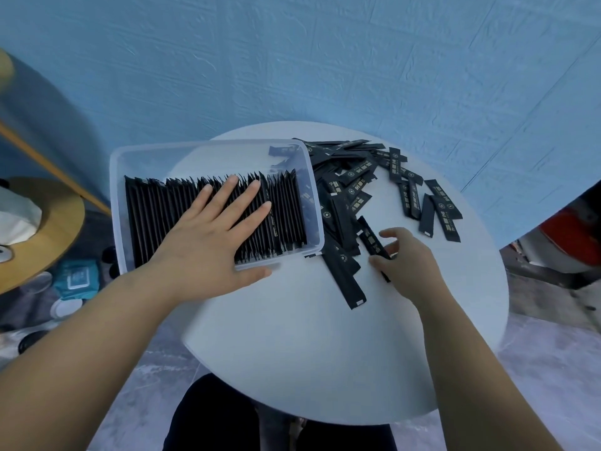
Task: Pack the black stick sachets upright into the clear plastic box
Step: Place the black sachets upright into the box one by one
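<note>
The clear plastic box [136, 154] sits on the left part of the round white table [292, 346], partly over its edge. A dense row of black stick sachets [153, 219] stands on edge inside it. My left hand [211, 239] lies flat with spread fingers on top of that row, its thumb outside the box's near wall. A loose pile of black sachets [354, 177] lies right of the box. My right hand [406, 258] pinches one black sachet [370, 237] at the near edge of the pile.
More sachets [442, 209] are scattered toward the table's right side. A round wooden stool [45, 236] stands at the left with a teal packet [76, 278] on the floor below it. A blue wall is behind the table.
</note>
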Demonstrator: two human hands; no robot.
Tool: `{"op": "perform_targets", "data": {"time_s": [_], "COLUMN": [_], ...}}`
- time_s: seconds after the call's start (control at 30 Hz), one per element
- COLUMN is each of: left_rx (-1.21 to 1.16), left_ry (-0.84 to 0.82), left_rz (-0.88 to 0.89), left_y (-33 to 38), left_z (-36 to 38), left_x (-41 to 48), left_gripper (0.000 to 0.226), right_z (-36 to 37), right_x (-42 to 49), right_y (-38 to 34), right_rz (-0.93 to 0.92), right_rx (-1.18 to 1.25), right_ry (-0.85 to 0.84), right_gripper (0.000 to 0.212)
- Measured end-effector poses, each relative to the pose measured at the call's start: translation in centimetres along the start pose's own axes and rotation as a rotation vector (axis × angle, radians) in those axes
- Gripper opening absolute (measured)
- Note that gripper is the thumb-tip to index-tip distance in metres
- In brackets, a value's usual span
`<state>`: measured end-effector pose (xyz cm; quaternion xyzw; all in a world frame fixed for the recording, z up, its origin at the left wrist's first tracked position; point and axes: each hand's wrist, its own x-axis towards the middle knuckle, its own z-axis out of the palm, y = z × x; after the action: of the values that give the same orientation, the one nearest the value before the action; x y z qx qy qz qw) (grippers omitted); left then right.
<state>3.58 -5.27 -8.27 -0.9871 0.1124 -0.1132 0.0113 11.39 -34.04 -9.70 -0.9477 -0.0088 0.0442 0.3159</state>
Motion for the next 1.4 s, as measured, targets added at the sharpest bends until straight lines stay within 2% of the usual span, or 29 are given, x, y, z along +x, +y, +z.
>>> {"op": "perform_targets", "data": {"time_s": [0.17,0.23,0.33,0.43,0.5,0.57,0.63,0.8,0.87,0.97,1.07,1.2,1.4], "left_rx": [0.01,0.017,0.022,0.01,0.015,0.019,0.016,0.008,0.004,-0.016,-0.027,-0.013,-0.028], "left_ry": [-0.013,-0.013,-0.023,-0.038,-0.043,-0.049,-0.053,-0.048,-0.062,-0.05,-0.065,-0.121,-0.124], "left_rz": [-0.002,0.002,0.003,-0.002,-0.003,-0.004,-0.002,0.009,0.011,0.007,0.001,-0.03,-0.03], "left_y": [0.0,0.0,0.1,0.2,0.2,0.1,0.1,0.1,0.1,0.2,0.3,0.4,0.6], "left_z": [-0.1,-0.1,-0.3,-0.4,-0.4,-0.3,-0.4,-0.3,-0.3,-0.5,-0.7,-1.2,-1.3], "left_x": [0.0,0.1,0.1,0.0,0.0,0.0,0.0,-0.1,-0.1,-0.2,-0.2,-0.1,-0.2], "left_gripper": [0.085,0.085,0.085,0.086,0.086,0.086,0.086,0.086,0.087,0.093,0.096,0.093,0.089], "right_z": [-1.0,-0.5,1.2,2.8,3.4,3.4,2.7,0.6,-0.2,-1.3,-1.7,-1.5,-2.3], "right_x": [0.9,1.7,3.0,3.9,4.0,4.1,4.0,2.9,2.4,1.5,0.7,0.4,0.2], "right_y": [-0.8,-2.0,-3.6,-4.4,-4.7,-4.6,-4.4,-3.4,-2.9,-2.0,-1.2,-1.1,-0.5], "right_rz": [0.008,-0.031,-0.126,-0.168,-0.18,-0.167,-0.139,-0.04,-0.004,0.024,0.036,0.021,0.034], "right_rx": [0.261,0.298,0.178,-0.017,-0.085,-0.117,-0.11,0.087,0.109,-0.032,-0.129,-0.17,-0.013], "right_ry": [0.147,0.13,0.079,0.015,-0.02,-0.032,-0.061,-0.17,-0.164,-0.197,-0.213,-0.133,-0.126], "right_gripper": [0.037,0.035,0.04,0.068,0.075,0.067,0.048,0.019,0.018,0.018,0.029,0.046,0.023]}}
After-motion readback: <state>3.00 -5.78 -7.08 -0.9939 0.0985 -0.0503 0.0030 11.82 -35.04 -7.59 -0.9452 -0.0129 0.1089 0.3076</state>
